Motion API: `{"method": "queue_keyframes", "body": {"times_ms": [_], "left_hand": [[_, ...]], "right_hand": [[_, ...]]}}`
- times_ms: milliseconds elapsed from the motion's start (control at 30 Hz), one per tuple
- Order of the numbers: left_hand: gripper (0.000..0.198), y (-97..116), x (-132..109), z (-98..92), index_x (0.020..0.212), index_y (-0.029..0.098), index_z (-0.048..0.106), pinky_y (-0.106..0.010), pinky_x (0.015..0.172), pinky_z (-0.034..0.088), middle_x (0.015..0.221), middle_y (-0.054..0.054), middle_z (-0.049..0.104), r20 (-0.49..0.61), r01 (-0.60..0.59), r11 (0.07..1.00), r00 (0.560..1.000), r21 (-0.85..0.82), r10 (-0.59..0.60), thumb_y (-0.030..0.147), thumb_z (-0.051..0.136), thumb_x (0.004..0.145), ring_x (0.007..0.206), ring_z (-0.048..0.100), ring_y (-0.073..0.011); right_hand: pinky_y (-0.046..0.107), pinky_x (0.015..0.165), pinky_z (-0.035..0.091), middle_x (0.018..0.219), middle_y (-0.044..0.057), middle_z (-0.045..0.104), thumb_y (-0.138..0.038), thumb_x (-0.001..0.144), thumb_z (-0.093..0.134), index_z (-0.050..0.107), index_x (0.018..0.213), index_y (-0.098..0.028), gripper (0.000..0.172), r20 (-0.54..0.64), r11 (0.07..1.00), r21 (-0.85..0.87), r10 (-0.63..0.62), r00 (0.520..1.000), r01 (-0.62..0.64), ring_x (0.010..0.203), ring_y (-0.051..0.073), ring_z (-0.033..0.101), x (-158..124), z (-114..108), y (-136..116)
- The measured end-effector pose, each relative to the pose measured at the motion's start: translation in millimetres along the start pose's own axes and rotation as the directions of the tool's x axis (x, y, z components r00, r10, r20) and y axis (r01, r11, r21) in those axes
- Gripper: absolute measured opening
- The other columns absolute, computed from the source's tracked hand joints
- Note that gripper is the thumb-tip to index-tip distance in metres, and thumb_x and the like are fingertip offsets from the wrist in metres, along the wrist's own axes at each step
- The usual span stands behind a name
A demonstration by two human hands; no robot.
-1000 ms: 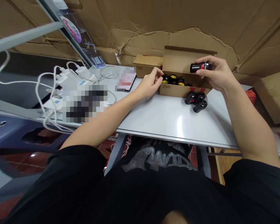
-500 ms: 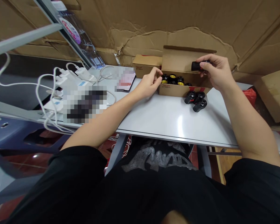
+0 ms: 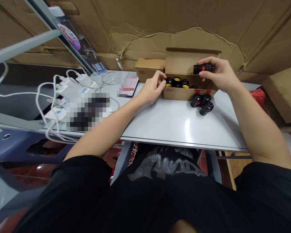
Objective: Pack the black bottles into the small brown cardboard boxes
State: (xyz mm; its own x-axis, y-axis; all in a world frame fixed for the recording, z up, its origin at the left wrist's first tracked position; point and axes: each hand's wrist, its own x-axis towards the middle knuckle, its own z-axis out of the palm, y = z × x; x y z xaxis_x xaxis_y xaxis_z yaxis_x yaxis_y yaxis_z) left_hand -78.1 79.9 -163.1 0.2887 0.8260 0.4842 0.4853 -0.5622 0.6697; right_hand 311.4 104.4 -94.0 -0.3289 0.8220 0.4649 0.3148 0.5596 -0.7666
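Note:
Held above the right part of an open cardboard box (image 3: 175, 94) is a black cylindrical part (image 3: 198, 69) with a red mark, lying sideways between the thumb and fingers of my right hand (image 3: 220, 72). My left hand (image 3: 156, 86) is at the box's left end, its bent fingers and thumb gripping the edge. Inside the box stand several black parts (image 3: 184, 82), some with yellow ringed ends. Three similar black parts (image 3: 206, 108) stand close together on the table in front of the box's right end.
A closed carton (image 3: 149, 66) sits behind my left hand. Further left are a phone (image 3: 132, 85), white chargers with tangled cables (image 3: 67, 85) and a water bottle (image 3: 87, 48) by the metal frame. On the right lie a red bag (image 3: 258, 97) and a larger carton (image 3: 285, 90).
The black part in my right hand has turned, and its red mark now shows. My fingers have shifted along it. My left hand stays at the box's end. The whole view has shifted slightly.

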Motion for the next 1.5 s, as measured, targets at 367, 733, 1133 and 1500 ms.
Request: {"method": "queue_keyframes", "body": {"times_ms": [367,733,1133,1500], "left_hand": [[0.018,-4,1,1.2,0.139,0.030,0.076,-0.046,0.100,0.062,0.086,0.003,0.060,-0.015,0.009,1.000,1.000,-0.019,-0.010,0.039,0.077,0.124,0.083,0.065,-0.0238],[0.027,8,-1,-3.1,0.134,0.031,0.075,-0.047,0.099,0.062,0.085,0.001,0.062,0.008,0.016,0.999,1.000,-0.035,-0.016,0.055,0.077,0.121,0.084,0.064,-0.0254],[0.027,8,-1,-4.0,0.137,0.031,0.075,-0.049,0.102,0.063,0.087,-0.001,0.067,0.014,0.025,1.000,1.000,0.001,-0.025,0.054,0.074,0.123,0.086,0.066,-0.0271],[0.028,10,-2,-4.1,0.135,0.031,0.076,-0.049,0.108,0.061,0.084,0.001,0.061,0.014,0.035,0.998,0.999,-0.056,-0.034,0.056,0.076,0.121,0.091,0.067,-0.0284]], "right_hand": [[0.046,0.080,0.072,0.103,0.005,0.090,-0.099,0.090,0.110,0.102,0.123,-0.031,0.076,-0.029,1.000,-0.028,0.012,1.000,-0.013,0.079,0.024,0.075,-4,8,-15],[0.067,0.100,0.083,0.100,0.003,0.087,-0.065,0.085,0.120,0.098,0.125,-0.041,0.052,0.022,0.995,-0.066,0.082,0.996,-0.080,0.084,0.034,0.083,-9,5,-21],[0.051,0.086,0.079,0.093,0.002,0.086,-0.045,0.099,0.100,0.102,0.133,-0.033,0.036,0.047,0.991,-0.129,0.048,0.998,-0.041,0.078,0.027,0.077,-7,3,-16],[0.054,0.093,0.080,0.105,0.003,0.089,-0.037,0.099,0.102,0.101,0.126,-0.037,0.026,0.054,0.986,-0.164,0.020,0.998,-0.011,0.087,0.030,0.080,-8,2,-20]]}}
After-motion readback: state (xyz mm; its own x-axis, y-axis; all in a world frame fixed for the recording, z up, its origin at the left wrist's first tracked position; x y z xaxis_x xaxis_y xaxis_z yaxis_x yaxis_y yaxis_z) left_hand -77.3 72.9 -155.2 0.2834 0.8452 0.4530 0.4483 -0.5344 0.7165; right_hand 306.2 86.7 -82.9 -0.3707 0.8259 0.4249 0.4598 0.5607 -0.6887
